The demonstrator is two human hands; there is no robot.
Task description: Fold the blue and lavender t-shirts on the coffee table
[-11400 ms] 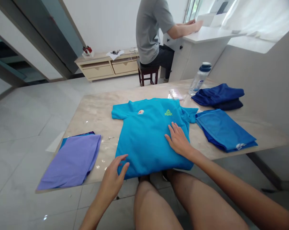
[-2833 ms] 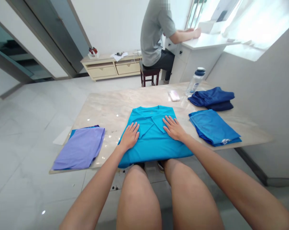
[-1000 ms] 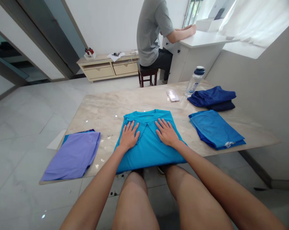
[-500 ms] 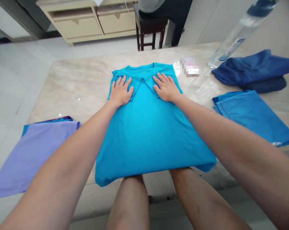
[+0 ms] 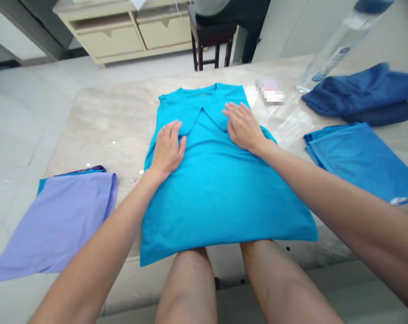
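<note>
A turquoise T-shirt (image 5: 210,193) lies spread on the marble-look table (image 5: 99,117), its neckline at the far end and its hem hanging over the near edge above my knees. Its sleeves are folded inward, meeting in a peak near the top. My left hand (image 5: 168,148) is over the shirt's left side, fingers stretched out. Over the upper right part is my right hand (image 5: 244,126), its fingers extended and close together. Neither hand grasps the fabric; whether the palms touch it I cannot tell.
Folded clothes with a lavender one (image 5: 62,220) on top lie at the left. On the right are a folded blue garment (image 5: 362,157), a navy garment (image 5: 362,94) and a clear bottle (image 5: 339,49). Beyond the table, a person sits on a dark stool (image 5: 212,36) near a cream cabinet (image 5: 112,40).
Both hands have come back from the shirt's shoulders, the left one toward me, the right one slightly outward. The shirt's lower part now lies wider, with its hem corners spread.
</note>
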